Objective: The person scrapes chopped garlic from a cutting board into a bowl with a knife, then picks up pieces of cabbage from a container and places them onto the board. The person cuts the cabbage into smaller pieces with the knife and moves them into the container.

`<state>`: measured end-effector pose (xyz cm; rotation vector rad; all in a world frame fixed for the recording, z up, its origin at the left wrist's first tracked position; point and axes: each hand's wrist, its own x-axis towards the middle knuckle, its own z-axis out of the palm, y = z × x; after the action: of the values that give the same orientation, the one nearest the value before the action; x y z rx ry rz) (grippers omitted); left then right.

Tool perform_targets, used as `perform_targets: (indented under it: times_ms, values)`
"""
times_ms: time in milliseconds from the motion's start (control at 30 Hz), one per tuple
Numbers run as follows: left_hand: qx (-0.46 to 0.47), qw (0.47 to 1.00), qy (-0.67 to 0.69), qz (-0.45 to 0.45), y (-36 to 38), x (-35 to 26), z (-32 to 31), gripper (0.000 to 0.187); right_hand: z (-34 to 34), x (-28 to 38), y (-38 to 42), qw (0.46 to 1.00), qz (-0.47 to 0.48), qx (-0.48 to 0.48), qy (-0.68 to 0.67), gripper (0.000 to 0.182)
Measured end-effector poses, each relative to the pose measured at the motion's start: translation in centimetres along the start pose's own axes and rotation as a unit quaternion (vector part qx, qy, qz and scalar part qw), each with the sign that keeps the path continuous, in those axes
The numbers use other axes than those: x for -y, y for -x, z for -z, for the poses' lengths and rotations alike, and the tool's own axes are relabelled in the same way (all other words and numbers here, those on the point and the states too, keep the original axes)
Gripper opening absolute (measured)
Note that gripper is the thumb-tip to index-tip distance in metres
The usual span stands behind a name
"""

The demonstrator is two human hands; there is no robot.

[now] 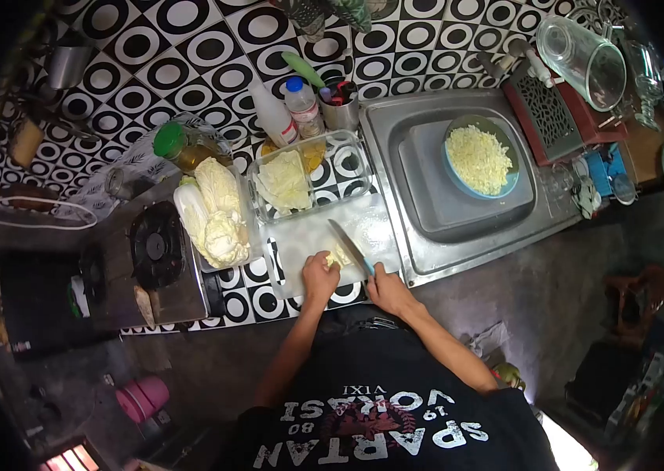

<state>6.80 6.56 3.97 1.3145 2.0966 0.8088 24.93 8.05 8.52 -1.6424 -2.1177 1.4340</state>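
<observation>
A translucent cutting board lies on the tiled counter in front of the person. My right hand is closed round the blue handle of a knife, whose blade points up and to the left over the board. Beside the blade, my left hand has its fingers bent against pale chopped cabbage. Behind the board, a clear container holds loose cabbage leaves. Whole cabbages rest in a tray to the left. Chopped cabbage fills a blue bowl over the sink.
The metal sink is on the right, with a red-brown rack and glassware beyond it. A black stove stands at the left. Bottles, a utensil cup and a green-lidded jar line the back.
</observation>
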Motion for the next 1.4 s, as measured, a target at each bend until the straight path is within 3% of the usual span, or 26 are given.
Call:
perform_targets:
  times_ms: [33,67,167,367,500,667,767,900,1200,1400]
  values:
    - [0.008,0.998,0.036,0.053,0.0,-0.8,-0.8,0.043,0.9,-0.7,0.2,1.0,0.002,-0.015,0.005,0.029]
    - [-0.001,0.998,0.036,0.058,0.1,-1.7,-1.6,0.043,1.9,-1.2,0.5,1.0,0.01,-0.009,0.008,0.029]
    - [-0.02,0.998,-0.055,-0.004,0.5,-4.3,-3.6,0.059,4.3,-3.0,1.2,0.998,0.024,-0.044,-0.026,0.023]
    - [-0.001,0.99,-0.139,0.004,0.3,-6.8,-4.9,0.045,7.5,-6.2,1.8,0.998,0.045,-0.021,-0.023,0.021]
    - [0.003,0.995,-0.091,0.038,0.1,-7.4,-5.3,0.041,8.4,-7.6,1.3,0.997,0.08,0.001,-0.02,0.02]
    - [-0.002,0.992,-0.127,-0.002,-0.3,-7.7,-5.6,0.033,9.7,-7.4,1.1,0.997,0.074,0.016,-0.024,0.021]
    - [0.006,0.991,-0.127,0.038,-0.2,-9.1,-5.5,0.033,9.8,-7.7,1.2,0.998,0.059,0.005,-0.018,0.024]
    - [0.004,0.992,-0.122,-0.027,-0.5,-8.3,-6.1,0.027,10.3,-7.5,1.2,0.999,0.04,-0.006,-0.014,0.026]
    - [0.079,0.981,-0.172,-0.035,-1.4,-7.5,-4.3,0.029,10.3,-7.1,1.1,0.998,0.051,-0.047,-0.008,0.026]
    - [0.059,0.99,-0.123,-0.03,-0.9,-7.8,-4.5,0.027,9.8,-6.6,0.8,0.997,0.05,-0.056,-0.007,0.026]
